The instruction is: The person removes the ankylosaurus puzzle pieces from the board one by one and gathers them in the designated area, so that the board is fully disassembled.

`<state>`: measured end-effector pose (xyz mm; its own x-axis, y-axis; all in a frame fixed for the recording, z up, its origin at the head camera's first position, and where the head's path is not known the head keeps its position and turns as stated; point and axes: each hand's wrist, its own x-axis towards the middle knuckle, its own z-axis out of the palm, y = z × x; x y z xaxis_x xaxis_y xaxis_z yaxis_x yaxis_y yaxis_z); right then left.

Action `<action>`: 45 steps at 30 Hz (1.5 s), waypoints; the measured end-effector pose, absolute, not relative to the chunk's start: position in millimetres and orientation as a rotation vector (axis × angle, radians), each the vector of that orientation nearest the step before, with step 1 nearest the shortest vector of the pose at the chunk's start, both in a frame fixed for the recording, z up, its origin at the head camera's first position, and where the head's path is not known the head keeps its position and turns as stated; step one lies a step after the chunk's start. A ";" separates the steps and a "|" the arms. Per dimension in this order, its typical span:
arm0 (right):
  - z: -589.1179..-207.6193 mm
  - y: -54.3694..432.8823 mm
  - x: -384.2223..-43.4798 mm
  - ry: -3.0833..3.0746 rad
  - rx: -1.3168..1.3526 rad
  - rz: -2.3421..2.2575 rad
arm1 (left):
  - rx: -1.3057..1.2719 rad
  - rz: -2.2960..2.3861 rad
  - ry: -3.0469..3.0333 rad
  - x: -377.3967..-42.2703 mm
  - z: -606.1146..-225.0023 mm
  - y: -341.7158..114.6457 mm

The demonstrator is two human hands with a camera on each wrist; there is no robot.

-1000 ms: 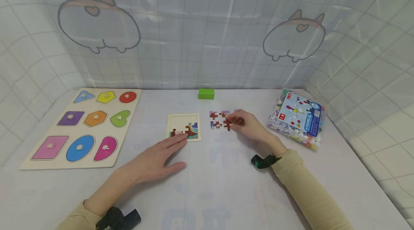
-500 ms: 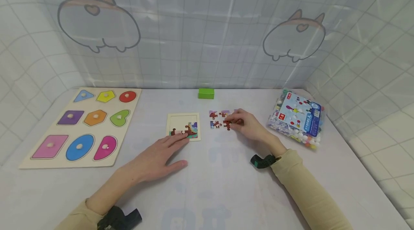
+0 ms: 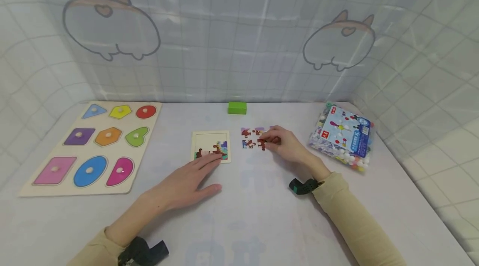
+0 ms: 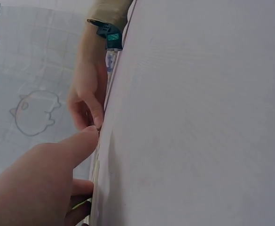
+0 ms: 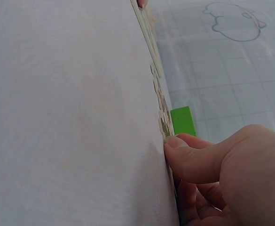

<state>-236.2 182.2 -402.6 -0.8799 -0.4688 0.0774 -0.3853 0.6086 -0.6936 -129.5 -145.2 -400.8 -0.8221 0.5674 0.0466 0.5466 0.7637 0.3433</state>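
Brown puzzle piece (image 3: 261,145) at the curled thumb and forefinger of the right hand (image 3: 286,144); whether they actually pinch it, I cannot tell. It lies on the white table (image 3: 258,212) beside other loose pieces (image 3: 248,144). To their left, the left hand (image 3: 188,183) rests extended fingers on the part-filled tray (image 3: 209,138) (they cover some of its lower edge). Farther out: green block (image 3: 237,108), knobbed shape board (image 3: 112,152), bead pack (image 3: 342,133).

On the table (image 3: 239,224), a peg-puzzle board (image 3: 82,150) lies left of the jigsaw tray (image 3: 211,132); loose jigsaw pieces (image 3: 248,144) lie just right of it, a bead pack (image 3: 344,131) farther right, a block (image 3: 237,108) behind tray and pieces.
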 end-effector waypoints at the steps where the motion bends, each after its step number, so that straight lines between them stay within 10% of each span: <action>1: -402.8 182.7 -236.4 2.720 -0.727 -1.127 | 0.915 0.540 2.890 -129.5 -401.2 -145.3; 45: -403.4 183.0 -238.5 2.704 -0.709 -1.276 | 0.990 0.511 2.894 -130.9 -407.5 -148.3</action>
